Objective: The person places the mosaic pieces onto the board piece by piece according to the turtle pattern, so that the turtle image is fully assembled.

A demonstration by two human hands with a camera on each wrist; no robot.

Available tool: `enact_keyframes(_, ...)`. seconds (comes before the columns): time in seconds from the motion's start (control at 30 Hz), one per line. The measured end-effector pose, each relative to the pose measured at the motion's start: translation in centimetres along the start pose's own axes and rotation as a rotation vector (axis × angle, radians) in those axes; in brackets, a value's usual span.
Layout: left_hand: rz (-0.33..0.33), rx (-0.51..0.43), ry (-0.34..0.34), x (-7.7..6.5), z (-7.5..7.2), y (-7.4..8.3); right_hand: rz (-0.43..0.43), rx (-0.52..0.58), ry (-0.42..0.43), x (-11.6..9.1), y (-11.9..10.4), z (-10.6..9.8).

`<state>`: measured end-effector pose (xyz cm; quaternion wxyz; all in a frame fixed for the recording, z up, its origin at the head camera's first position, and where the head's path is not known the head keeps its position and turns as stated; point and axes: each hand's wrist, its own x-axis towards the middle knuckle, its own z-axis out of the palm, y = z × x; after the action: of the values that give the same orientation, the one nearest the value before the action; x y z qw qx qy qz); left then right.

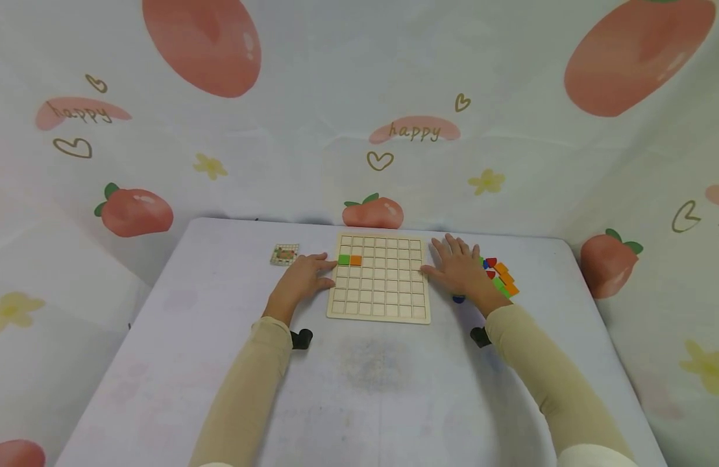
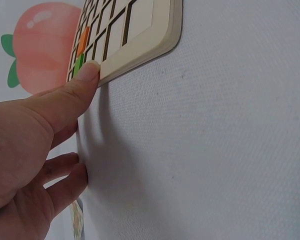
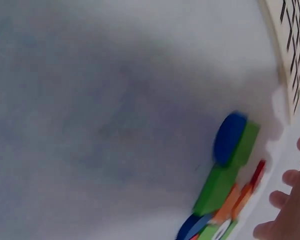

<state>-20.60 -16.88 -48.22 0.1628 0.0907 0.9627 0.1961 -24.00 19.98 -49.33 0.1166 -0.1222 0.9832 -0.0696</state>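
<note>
A square wooden grid board [image 1: 383, 311] lies flat on the table. In its left part, a green square tile [image 1: 344, 260] and an orange square tile [image 1: 356, 261] sit side by side in one row. My left hand [image 1: 303, 280] is at the board's left edge, its thumb [image 2: 87, 72] touching the rim near the green tile. At the right edge my right hand [image 1: 457, 264] lies with fingers spread, its thumb on the rim. Neither hand grips anything. Loose coloured blocks [image 1: 505, 279] lie beside and partly under view of the right hand, including a blue round one [image 3: 230, 138].
A small patterned card [image 1: 285, 254] lies left of the board, near the left hand. Several green, orange, red and blue blocks form a pile at the right. A printed cloth [image 1: 313, 117] hangs behind the white table [image 1: 371, 402]. Black wrist mounts [image 1: 302, 338] protrude beside both wrists.
</note>
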Motion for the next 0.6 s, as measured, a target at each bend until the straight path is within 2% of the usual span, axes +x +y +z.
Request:
enact_keyframes(0.27, -0.001, 0.001, -0.003, 0.1, 0.0, 0.1, 0.025, 0.033, 0.010, -0.4, 2.4, -0.3)
enact_keyframes(0.6, 0.010, -0.018, -0.001, 0.1, -0.1, -0.1, -0.011, 0.047, 0.045, -1.0, 4.1, -0.8)
